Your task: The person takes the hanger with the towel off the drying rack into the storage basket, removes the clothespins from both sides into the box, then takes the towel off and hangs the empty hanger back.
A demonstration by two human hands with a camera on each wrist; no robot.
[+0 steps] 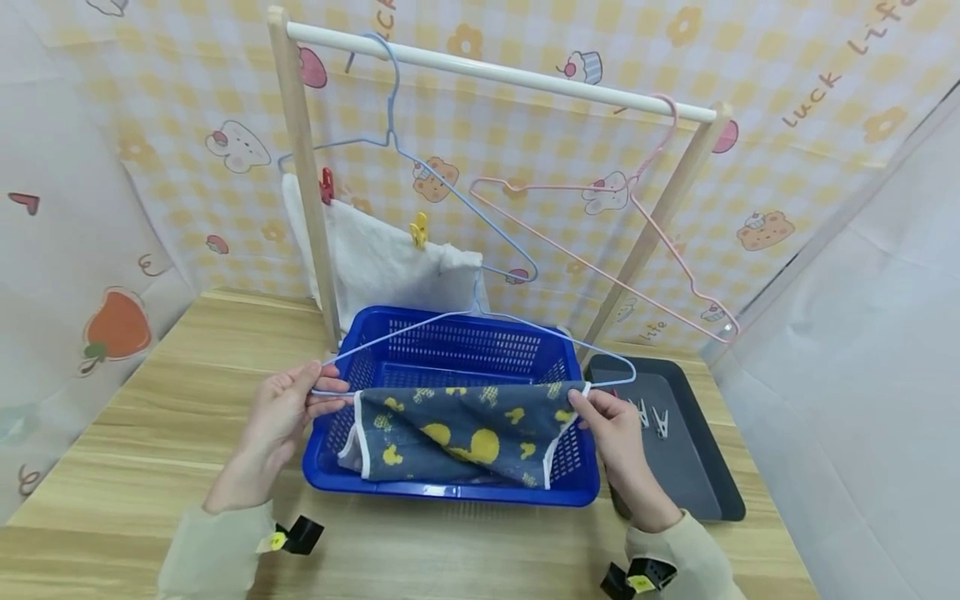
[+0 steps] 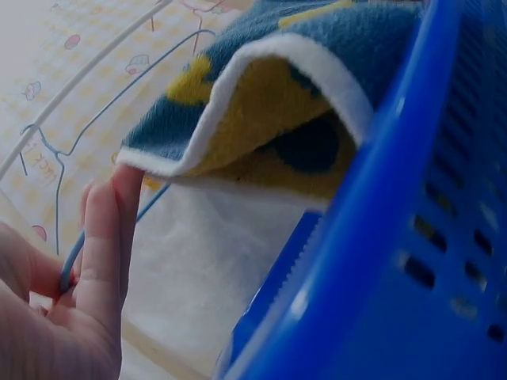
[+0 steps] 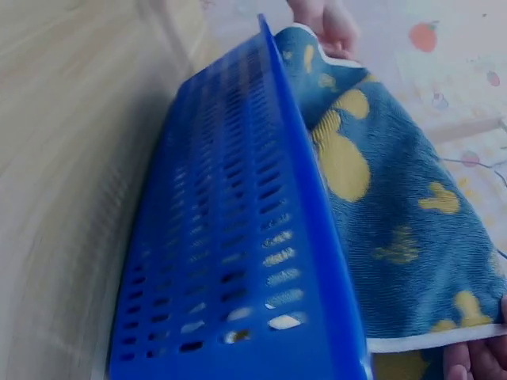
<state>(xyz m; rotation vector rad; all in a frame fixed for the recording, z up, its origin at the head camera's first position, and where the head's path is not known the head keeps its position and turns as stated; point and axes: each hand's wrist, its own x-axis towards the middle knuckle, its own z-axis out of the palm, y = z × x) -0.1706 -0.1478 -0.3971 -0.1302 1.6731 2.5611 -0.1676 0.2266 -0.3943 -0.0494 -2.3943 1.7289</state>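
Observation:
A dark blue towel (image 1: 480, 437) with yellow shapes and white edging hangs folded over the lower bar of a light blue hanger (image 1: 420, 323). My left hand (image 1: 281, 408) pinches the hanger's left corner; in the left wrist view its fingers (image 2: 101, 237) touch the towel's edge. With thumb and fingers, my right hand (image 1: 611, 425) grips the towel's upper right corner at the bar; only some of its fingertips (image 3: 479, 360) show in the right wrist view. Below the towel stands a blue perforated basket (image 1: 450, 492), its contents mostly hidden.
Behind the basket, a rack's white rail (image 1: 495, 73) carries a blue hanger (image 1: 392, 100) with a white cloth (image 1: 375, 258) held by red (image 1: 326, 185) and yellow clothespins (image 1: 418, 230), plus a bare pink hanger (image 1: 577, 187). At right, a dark grey tray (image 1: 701, 467) holds clothespins (image 1: 660, 422).

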